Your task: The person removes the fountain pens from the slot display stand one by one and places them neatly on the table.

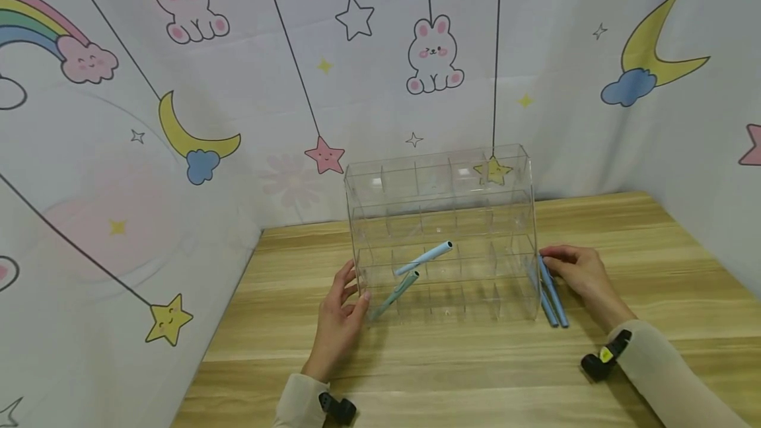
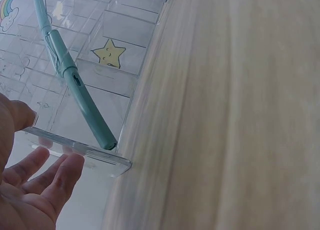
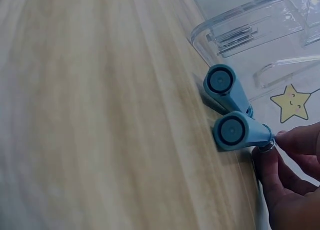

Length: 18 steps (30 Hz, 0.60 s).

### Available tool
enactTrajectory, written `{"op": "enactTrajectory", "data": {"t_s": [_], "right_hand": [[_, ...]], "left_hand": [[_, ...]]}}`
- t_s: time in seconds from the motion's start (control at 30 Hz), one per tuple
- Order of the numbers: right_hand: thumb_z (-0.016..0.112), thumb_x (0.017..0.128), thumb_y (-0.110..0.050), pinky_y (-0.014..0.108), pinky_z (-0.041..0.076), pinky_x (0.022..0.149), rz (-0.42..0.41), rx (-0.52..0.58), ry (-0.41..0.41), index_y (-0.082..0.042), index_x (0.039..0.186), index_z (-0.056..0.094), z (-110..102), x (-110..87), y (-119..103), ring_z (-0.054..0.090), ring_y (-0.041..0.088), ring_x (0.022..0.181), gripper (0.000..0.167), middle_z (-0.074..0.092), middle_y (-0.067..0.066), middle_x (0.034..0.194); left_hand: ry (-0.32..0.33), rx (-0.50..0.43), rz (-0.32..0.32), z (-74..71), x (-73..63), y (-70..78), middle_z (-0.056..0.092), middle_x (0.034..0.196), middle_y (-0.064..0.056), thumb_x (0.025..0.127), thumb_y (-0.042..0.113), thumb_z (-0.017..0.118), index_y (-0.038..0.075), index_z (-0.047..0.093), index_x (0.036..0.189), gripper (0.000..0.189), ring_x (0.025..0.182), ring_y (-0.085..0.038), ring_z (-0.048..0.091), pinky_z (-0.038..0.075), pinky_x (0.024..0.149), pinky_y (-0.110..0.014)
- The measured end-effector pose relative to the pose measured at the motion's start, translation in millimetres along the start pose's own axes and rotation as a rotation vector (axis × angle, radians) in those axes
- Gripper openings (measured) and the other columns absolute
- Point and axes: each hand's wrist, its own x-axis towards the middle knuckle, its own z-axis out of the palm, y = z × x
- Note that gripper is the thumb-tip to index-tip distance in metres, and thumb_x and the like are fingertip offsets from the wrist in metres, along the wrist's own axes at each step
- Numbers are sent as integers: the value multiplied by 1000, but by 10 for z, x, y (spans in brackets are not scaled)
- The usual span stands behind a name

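Note:
A clear acrylic compartment organizer (image 1: 440,276) stands upright on the wooden table. My left hand (image 1: 339,319) holds its left side panel, thumb at the front edge and fingers along the outer face. A teal-green pen (image 2: 82,92) slants in the lower left part of the organizer. Higher up, a light blue pen (image 1: 425,257) juts out of a compartment at an angle. Beside the organizer's right side, two blue pens lie close together on the table. My right hand (image 1: 582,276) pinches the far end of the outer blue pen (image 3: 242,131); the inner blue pen (image 3: 222,84) lies against it.
The wooden table (image 1: 475,375) extends in front of the organizer and to both sides. Behind it hangs a white cloth (image 1: 380,98) printed with rabbits, stars and moons. Similar cloth flanks the left and right. Small black cameras (image 1: 337,408) are strapped at both wrists.

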Motion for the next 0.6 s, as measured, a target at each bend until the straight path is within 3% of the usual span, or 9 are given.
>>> {"op": "enactTrajectory", "data": {"t_s": [0.1,0.6], "right_hand": [[64,109,-19,18,60,77,5,-15,-2,8,140,65,6,5,8,66,-8,87,42,77,13,125],[67,107,-20,17,57,75,-17,-81,32,4,138,68,15,36,36,62,-10,87,39,75,19,129]], "left_hand": [[-2,-3,3,1,2,0,59,154,-22,103,9,71,22,41,165,70,131,-43,69,65,87,-35],[7,-21,9,-1,3,-1,60,154,-22,102,7,72,22,43,164,70,130,-42,70,65,85,-31]]}}
